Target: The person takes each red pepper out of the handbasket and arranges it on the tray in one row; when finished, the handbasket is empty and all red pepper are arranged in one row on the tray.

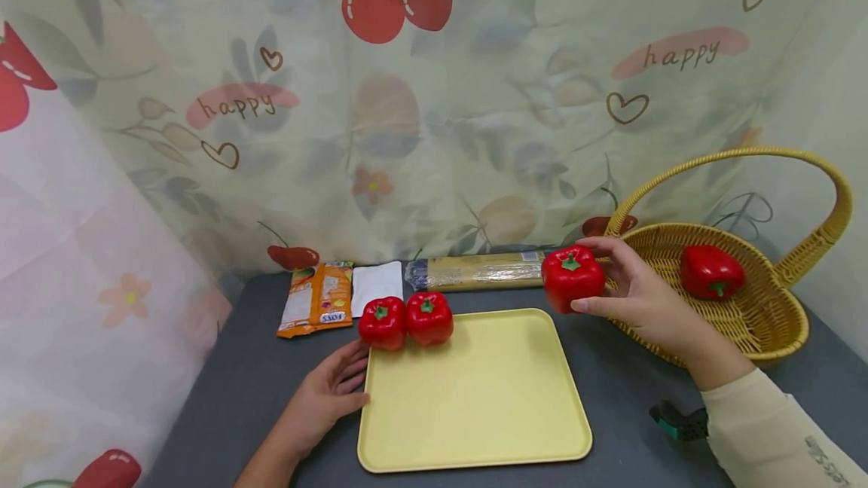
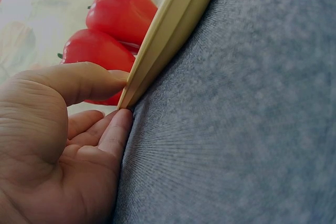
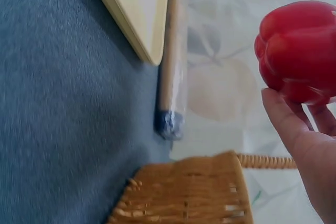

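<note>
My right hand holds a red bell pepper in the air between the tray and the basket. In the right wrist view, its fingers support the same bell pepper from below. My left hand rests at the left edge of a pale yellow tray, its thumb and fingertips touching the rim. Two more red bell peppers, a left one and a right one, stand side by side at the tray's back left corner. Another red bell pepper lies in a wicker basket.
Behind the tray lies a long plastic-wrapped roll. An orange snack packet and a white packet are at the back left. The basket's tall handle arches up at the right. A dark device is beside the right sleeve.
</note>
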A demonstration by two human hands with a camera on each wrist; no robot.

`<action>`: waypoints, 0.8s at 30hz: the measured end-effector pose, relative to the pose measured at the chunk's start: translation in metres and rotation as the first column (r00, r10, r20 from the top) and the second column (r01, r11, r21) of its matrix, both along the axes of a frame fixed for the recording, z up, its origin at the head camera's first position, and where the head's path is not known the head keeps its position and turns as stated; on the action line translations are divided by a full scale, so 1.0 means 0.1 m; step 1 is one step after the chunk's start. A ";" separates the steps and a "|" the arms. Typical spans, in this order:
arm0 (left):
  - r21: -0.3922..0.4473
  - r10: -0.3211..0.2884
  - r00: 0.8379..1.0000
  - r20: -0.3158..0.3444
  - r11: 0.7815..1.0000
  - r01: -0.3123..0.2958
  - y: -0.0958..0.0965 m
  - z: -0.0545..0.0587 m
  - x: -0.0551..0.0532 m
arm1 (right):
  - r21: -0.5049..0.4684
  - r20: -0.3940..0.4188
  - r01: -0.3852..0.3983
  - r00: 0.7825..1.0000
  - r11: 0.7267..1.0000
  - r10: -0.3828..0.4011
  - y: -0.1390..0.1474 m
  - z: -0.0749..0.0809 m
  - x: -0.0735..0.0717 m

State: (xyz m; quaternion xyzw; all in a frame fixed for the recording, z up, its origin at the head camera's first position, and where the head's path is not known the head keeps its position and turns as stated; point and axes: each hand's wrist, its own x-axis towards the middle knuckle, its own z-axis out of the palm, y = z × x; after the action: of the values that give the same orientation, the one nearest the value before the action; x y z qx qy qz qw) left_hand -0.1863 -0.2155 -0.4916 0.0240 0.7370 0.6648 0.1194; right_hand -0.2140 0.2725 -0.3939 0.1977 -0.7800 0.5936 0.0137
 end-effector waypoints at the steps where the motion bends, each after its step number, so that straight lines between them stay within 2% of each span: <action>1: 0.001 0.000 1.000 -0.001 1.000 0.000 0.00 0.00 0.00 | -0.003 0.002 -0.007 1.000 1.000 0.007 -0.03 -0.01 -0.01; 10: 0.007 -0.008 1.000 -0.003 1.000 0.008 0.00 0.00 0.01 | -0.015 -0.031 -0.057 0.998 0.998 0.057 -0.23 -0.06 -0.12; 24: 0.004 -0.001 1.000 -0.001 1.000 0.001 0.00 0.01 0.01 | -0.117 0.056 -0.130 0.989 0.985 0.137 -0.61 -0.07 -0.25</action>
State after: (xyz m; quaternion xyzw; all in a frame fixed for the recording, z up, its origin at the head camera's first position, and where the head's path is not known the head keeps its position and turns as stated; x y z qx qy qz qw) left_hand -0.1849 -0.2153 -0.4905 0.0248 0.7358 0.6661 0.1195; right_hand -0.2393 0.2114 -0.4004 0.2293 -0.7303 0.6423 -0.0399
